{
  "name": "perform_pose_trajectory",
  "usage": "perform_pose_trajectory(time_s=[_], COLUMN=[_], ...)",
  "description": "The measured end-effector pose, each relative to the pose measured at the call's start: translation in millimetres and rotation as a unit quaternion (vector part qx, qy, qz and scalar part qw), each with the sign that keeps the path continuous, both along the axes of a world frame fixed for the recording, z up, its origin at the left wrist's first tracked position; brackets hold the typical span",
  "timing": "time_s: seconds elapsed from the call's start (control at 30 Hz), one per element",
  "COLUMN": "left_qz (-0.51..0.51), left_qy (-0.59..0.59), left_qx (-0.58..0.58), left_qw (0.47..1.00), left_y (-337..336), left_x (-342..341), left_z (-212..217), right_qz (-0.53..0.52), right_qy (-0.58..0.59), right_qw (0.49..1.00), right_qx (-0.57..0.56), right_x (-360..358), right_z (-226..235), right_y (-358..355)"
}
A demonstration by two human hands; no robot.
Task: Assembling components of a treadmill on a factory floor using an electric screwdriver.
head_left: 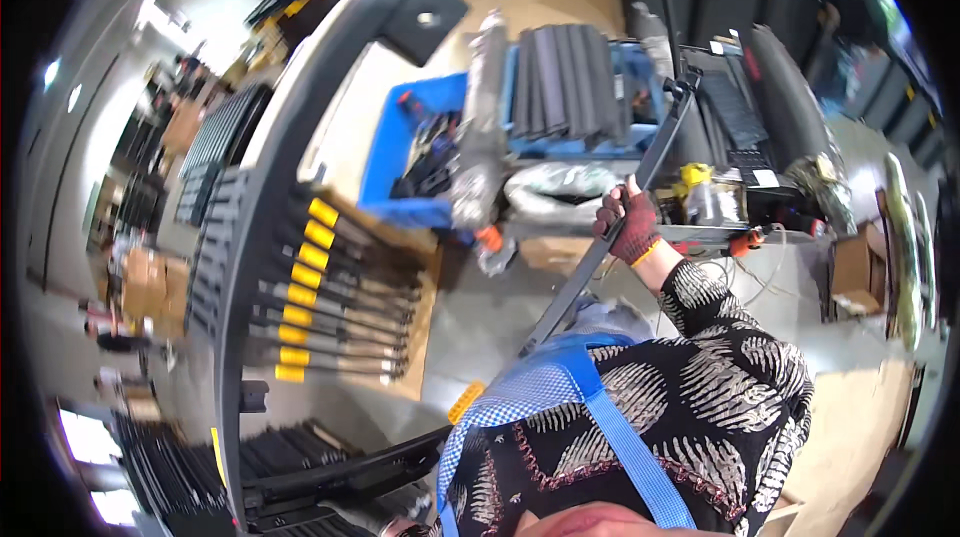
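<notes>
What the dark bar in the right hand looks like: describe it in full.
The bar is long, straight, narrow and dark grey, perhaps metal. A black fitting shows near its upper end. It slants from upper right to lower left, toward the blue apron. The right hand, in a dark red glove, grips it partway along. Whether its lower end touches anything is unclear.

Matt dark metal bar point(662, 150); knitted cloth glove point(637, 231); plastic bin point(388, 157).
</notes>
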State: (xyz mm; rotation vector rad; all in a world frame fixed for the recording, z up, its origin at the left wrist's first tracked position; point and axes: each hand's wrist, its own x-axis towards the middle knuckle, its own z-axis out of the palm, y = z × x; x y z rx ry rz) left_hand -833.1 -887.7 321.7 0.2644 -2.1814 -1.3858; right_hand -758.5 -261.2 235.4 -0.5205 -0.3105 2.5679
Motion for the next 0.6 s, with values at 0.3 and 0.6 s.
perform_pose_trajectory(time_s=[0.3,0.6], left_qz=[-0.2,-0.676], left_qy=[-0.025,-0.151], left_qx=[0.087,0.234], left_qw=[0.976,0.682], left_y=[271,587], left_x=[-220,-381], left_z=[16,41], right_qz=[-0.281,-0.461], right_qy=[0.03,-0.007], right_qw=[0.954,0.885], right_qx=[-0.103,-0.064], right_x=[95,153], right_z=[-17,-21], right_y=[170,278])
